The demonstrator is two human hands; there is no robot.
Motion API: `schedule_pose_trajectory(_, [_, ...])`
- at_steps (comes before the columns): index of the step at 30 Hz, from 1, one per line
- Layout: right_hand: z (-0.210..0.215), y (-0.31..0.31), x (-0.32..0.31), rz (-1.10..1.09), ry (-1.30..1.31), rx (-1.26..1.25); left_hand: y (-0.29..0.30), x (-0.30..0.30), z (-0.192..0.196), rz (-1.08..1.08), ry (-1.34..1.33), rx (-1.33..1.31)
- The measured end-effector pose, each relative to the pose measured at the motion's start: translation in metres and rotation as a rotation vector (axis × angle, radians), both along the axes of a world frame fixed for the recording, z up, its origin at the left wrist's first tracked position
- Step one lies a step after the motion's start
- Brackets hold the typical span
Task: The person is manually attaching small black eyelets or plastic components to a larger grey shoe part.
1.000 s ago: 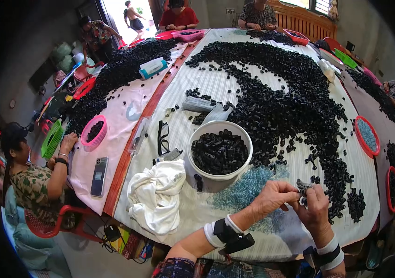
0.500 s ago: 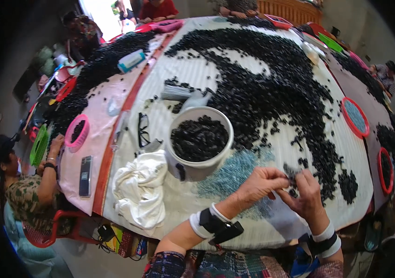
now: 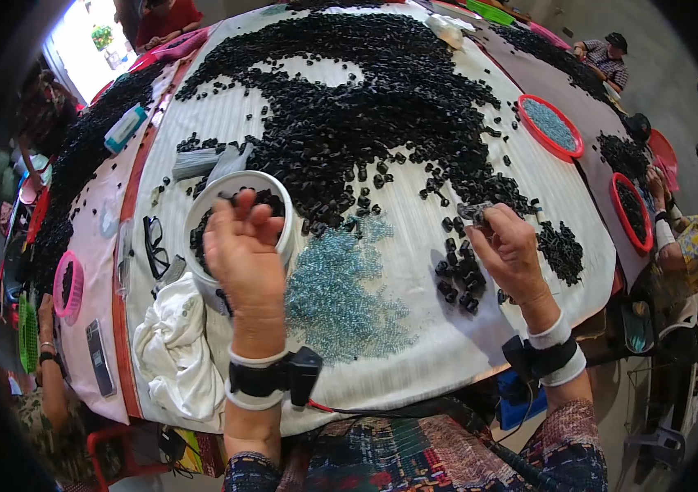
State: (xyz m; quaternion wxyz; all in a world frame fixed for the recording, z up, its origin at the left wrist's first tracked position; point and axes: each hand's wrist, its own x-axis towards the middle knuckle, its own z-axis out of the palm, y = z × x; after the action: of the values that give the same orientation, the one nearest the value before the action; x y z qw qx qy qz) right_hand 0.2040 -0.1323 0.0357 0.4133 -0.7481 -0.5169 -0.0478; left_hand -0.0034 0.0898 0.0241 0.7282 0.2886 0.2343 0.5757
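My left hand (image 3: 246, 262) is raised over the white bucket (image 3: 286, 238), palm showing, fingers apart and a little blurred; I see nothing held in it. Small black pieces (image 3: 265, 199) fill the bucket, partly hidden by that hand. On the right, the fingers of my right hand (image 3: 509, 250) are pinched on a small dark grey piece (image 3: 472, 213), too small to name. Just below that hand lies a loose group of short black pieces (image 3: 459, 275). Between my hands spreads a heap of tiny pale blue clear pieces (image 3: 341, 287).
A large mound of black pieces (image 3: 365, 107) covers the far table. Left of the bucket are eyeglasses (image 3: 154, 246), a crumpled white cloth (image 3: 175, 353) and a phone (image 3: 100, 358). A red tray (image 3: 574, 152) of blue pieces stands right. Other people sit around the table.
My hands have parted: the left has swung left to the bucket and its fingers have spread. The right stays pinched. The view has turned to the right.
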Motion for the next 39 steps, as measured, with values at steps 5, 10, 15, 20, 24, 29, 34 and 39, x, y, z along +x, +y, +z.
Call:
schedule_pose_trajectory(5, [-0.016,0.004,0.01,-0.024,-0.08,-0.079,0.016,-0.02,0.01,0.098,-0.084,-0.089])
schedule_pose_trajectory(10, [-0.02,-0.003,-0.01,0.182,-0.267,-0.219,-0.002,-0.005,0.01,0.032,-0.011,-0.164])
schedule_pose_trajectory(15, [-0.034,-0.008,-0.018,0.39,-0.451,-0.321,-0.025,0.007,0.007,-0.109,-0.013,-0.078])
schedule_pose_trajectory(20, [-0.015,0.005,0.013,0.208,-0.394,-0.327,-0.046,0.019,0.0,-0.411,0.004,0.001])
schedule_pose_trajectory(24, [-0.023,0.039,0.049,0.044,-0.377,-0.267,-0.057,0.024,-0.008,-0.484,0.115,-0.046])
schedule_pose_trajectory(29, [-0.033,0.109,0.079,-0.093,-0.451,-0.337,-0.056,0.026,-0.013,-0.505,0.15,-0.081])
schedule_pose_trajectory(34, [-0.036,0.167,0.066,-0.186,-0.165,-0.639,-0.055,0.023,-0.014,-0.488,0.157,-0.129])
schedule_pose_trajectory(39, [-0.045,0.174,0.045,-0.005,-0.256,-0.541,-0.053,0.024,-0.013,-0.458,0.163,-0.124])
